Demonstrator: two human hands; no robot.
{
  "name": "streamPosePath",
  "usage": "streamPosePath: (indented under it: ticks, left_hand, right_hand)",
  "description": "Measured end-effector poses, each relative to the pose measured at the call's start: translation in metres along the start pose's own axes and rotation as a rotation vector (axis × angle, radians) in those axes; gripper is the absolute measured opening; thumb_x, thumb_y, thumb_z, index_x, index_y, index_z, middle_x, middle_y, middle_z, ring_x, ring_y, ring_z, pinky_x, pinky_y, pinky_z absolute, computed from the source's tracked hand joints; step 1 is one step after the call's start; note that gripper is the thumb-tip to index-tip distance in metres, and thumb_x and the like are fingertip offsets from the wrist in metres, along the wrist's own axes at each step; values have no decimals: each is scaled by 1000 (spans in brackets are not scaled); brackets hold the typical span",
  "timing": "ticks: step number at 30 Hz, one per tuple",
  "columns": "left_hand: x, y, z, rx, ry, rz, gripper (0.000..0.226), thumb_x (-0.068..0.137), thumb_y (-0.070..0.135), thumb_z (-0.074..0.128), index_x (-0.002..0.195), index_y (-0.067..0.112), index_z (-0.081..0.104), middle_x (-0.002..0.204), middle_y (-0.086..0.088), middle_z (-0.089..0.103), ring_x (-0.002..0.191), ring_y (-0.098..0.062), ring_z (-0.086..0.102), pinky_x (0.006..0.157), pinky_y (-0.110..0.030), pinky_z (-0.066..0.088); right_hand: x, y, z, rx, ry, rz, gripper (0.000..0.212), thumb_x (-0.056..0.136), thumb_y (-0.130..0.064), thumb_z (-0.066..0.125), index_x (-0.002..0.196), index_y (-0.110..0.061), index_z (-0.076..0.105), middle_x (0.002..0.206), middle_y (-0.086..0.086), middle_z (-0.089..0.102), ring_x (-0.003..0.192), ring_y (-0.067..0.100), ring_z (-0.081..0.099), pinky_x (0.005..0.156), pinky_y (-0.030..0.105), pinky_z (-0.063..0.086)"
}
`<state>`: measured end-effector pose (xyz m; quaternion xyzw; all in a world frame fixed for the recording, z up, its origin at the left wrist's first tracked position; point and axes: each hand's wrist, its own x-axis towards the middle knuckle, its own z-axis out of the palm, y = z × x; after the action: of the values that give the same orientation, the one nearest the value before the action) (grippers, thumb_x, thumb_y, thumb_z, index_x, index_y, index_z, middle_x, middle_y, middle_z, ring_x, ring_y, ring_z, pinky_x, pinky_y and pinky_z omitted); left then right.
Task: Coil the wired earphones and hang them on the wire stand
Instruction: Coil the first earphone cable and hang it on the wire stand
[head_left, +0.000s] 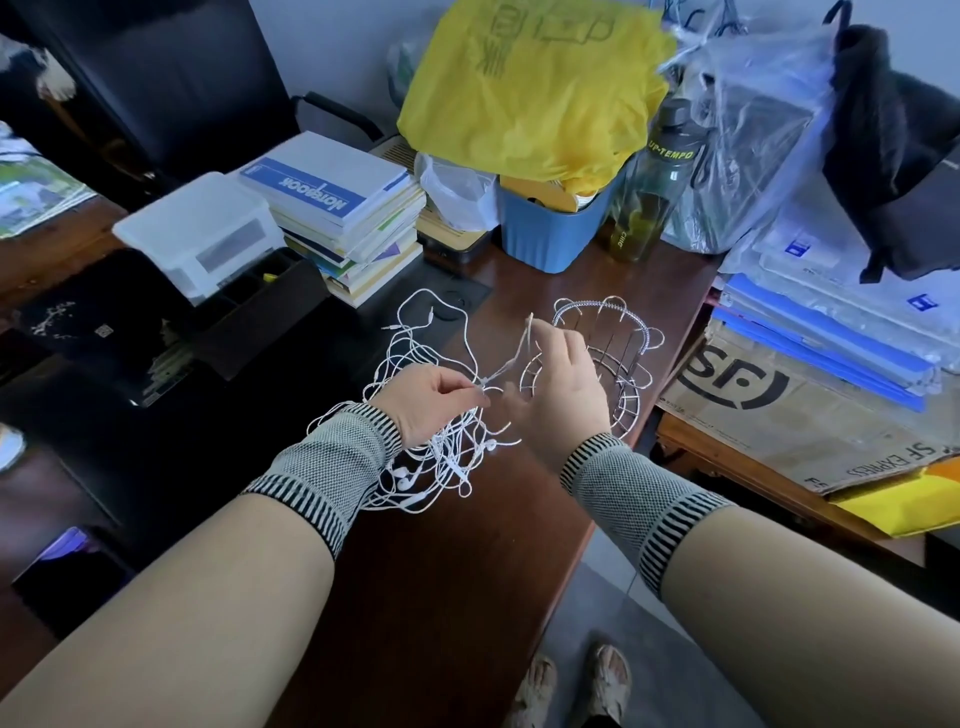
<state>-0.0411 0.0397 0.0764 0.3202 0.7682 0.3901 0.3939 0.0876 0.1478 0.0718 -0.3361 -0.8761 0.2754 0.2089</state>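
From the head camera, looking down: the white wired earphones (441, 415) are a loose tangle lying on the dark wooden worktop (441, 571), just on the near left of the wire stand (608, 358). The left hand (431, 400) has finger and thumb pinched together on a strand where several cords meet, the rest of the tangle drooping under its wrist. The right hand (563, 389) sits right in front of the wire stand, partly hiding it, with a length of cord pinched in its raised fingertips; a short end sticks up above them. Between the two hands one stretch of cord runs taut, its long axis slanting from the left hand up and away toward the stand. Earbuds show at the near end of the heap, a plug at the far end, beyond the left hand. The stand is upright, its hooked rim open at the top. I'd judge the right hand the nearer one to the stand, so hanging falls to it, but the coil isn't formed yet; the knotted mass could snag
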Motion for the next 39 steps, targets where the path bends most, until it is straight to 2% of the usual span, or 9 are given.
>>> streamPosePath:
  ticks: [6, 9, 11, 17, 24, 28, 31, 34, 39]
  left_hand:
    - [1, 15, -7, 32, -4, 31, 26, 84, 33, 72, 87, 8, 76, 50, 6, 36, 44, -9, 28, 45, -21, 26]
    - [2, 24, -10, 15, -50, 49, 42, 78, 45, 73, 82, 3, 72, 55, -1, 39, 47, -12, 29, 47, -24, 26]
    - [3, 33, -10, 39, -46, 105, 40, 86, 31, 67, 75, -8, 63, 54, -4, 40, 46, -13, 32, 51, -28, 28]
    - [-1, 34, -20, -79, -61, 16, 22, 87, 14, 67, 87, -8, 70, 53, -1, 50, 48, -14, 42, 49, -24, 32]
    - [-12, 25, -34, -70, 15, -73, 19, 88, 15, 67, 86, -4, 70, 60, -2, 58, 58, -15, 47, 54, -26, 34]
    - [-13, 33, -38, -326, 132, -111, 11, 92, 11, 61, 87, 5, 69, 61, -1, 59, 59, -15, 51, 58, -25, 40]
    - [-15, 48, -35, -612, 179, -144, 10, 97, 9, 54, 92, 6, 62, 68, -3, 62, 57, -12, 61, 59, -25, 54]
    - [-17, 59, -30, -833, 165, -178, 11, 99, 9, 51, 92, 5, 59, 70, -6, 67, 60, -14, 67, 55, -26, 57]
    - [-17, 76, -17, -1024, 120, -208, 14, 100, 10, 49, 91, 5, 58, 67, -6, 70, 60, -14, 70, 53, -25, 58]
  right_hand:
    - [7, -4, -19, 19, 277, 24, 36, 76, -23, 70, 106, -9, 55, 104, 4, 53, 99, 25, 49, 91, 32, 39]
    - [9, -9, -19, -68, 29, -244, 26, 79, -11, 68, 104, -9, 64, 103, 9, 64, 106, 33, 53, 92, 44, 45]
    - [8, -11, -17, -87, -118, -269, 17, 88, -14, 62, 103, -12, 69, 101, 6, 69, 108, 30, 56, 92, 38, 45]
    - [18, -8, -42, 83, 103, 192, 23, 93, -21, 52, 105, -17, 72, 95, 3, 73, 88, 22, 66, 81, 29, 51]
    - [20, 1, -54, 71, 145, 431, 19, 88, -22, 49, 87, -20, 67, 79, 0, 67, 79, 22, 65, 70, 29, 51]
    - [11, 1, -47, -1, 24, 329, 25, 88, -24, 56, 111, -21, 64, 104, -2, 62, 92, 17, 60, 81, 28, 47]
    - [3, -11, -45, 38, 105, 149, 16, 85, -20, 61, 100, -18, 66, 100, -3, 58, 85, 11, 54, 75, 23, 43]
    - [-2, -25, -41, 165, -122, 123, 13, 85, -14, 59, 91, -20, 69, 85, -7, 65, 78, 12, 61, 71, 20, 46]
    - [-5, -41, -28, 565, -421, 184, 27, 82, -5, 64, 106, -16, 65, 92, -6, 67, 76, 8, 60, 73, 22, 52]
